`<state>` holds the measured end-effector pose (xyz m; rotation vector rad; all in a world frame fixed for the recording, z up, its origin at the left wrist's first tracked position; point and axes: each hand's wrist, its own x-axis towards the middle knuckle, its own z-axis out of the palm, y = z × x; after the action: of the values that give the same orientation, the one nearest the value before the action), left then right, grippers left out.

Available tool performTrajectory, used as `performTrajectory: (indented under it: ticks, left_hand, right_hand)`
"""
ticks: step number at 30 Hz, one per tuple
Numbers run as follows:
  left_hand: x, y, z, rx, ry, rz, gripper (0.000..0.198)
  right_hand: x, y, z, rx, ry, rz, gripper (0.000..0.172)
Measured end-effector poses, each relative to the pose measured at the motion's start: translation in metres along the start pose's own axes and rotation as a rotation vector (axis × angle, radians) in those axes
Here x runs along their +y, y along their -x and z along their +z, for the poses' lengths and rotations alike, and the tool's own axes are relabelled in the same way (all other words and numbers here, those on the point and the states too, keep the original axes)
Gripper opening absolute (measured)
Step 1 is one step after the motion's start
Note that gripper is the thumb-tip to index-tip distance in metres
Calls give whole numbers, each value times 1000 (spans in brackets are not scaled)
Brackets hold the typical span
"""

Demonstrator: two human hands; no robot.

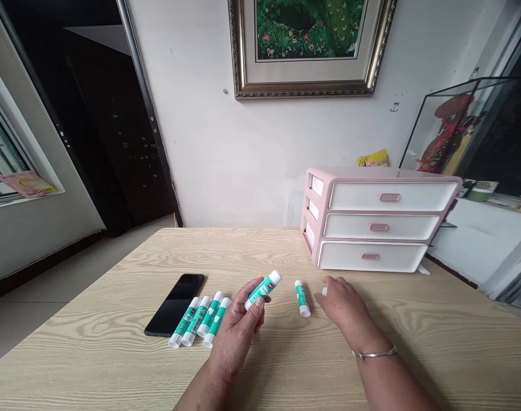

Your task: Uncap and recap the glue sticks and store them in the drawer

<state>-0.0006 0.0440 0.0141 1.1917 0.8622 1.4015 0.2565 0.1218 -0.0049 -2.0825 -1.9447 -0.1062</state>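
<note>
Furthest left of the grip, we log a black smartphone (175,305) flat on the wood-grain table (115,357). Between it and the left hand we count four glue sticks (211,314), green-labelled with white ends, lying side by side at a slant; the leftmost overlaps the phone's right edge in view, and the rightmost is partly hidden by the hand. The left hand (239,331) grasps a fifth, the held glue stick (265,286), between thumb and fingers, clear of the table, white end up and to the right. Just right of this grip we note a lone glue stick (302,298), lying untouched between the hands. The right hand (343,305) is palm down, with a small white piece (324,291) visible at its fingers; we cannot tell whether they close on it. We see a silver bangle (374,354) at that wrist, and a pink-and-white three-drawer unit (383,225) beyond the hand.
</note>
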Motion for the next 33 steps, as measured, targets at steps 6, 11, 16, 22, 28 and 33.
performTrajectory:
  ticks: [6, 11, 16, 22, 28, 33]
  left_hand:
    - [-1, -1, -1, 14, 77, -14, 47]
    - [0, -5, -2, -14, 201, -61, 43]
    - [3, -9, -3, -61, 252, -79, 35]
    - [9, -9, -1, -65, 210, -191, 39]
    - [3, -7, -1, -155, 84, -287, 55]
    - [0, -6, 1, -218, -30, -253, 53]
  right_hand:
    - [-3, 3, -6, -95, -47, 41, 31]
    - [-5, 2, -3, -91, -120, 18, 43]
    - [-9, 1, -9, 69, -297, 36, 50]
    - [-34, 0, -24, 102, -929, 5, 36]
    - [-57, 9, -24, -105, -1483, 45, 54]
    - [-59, 16, -27, -135, -1524, 66, 52]
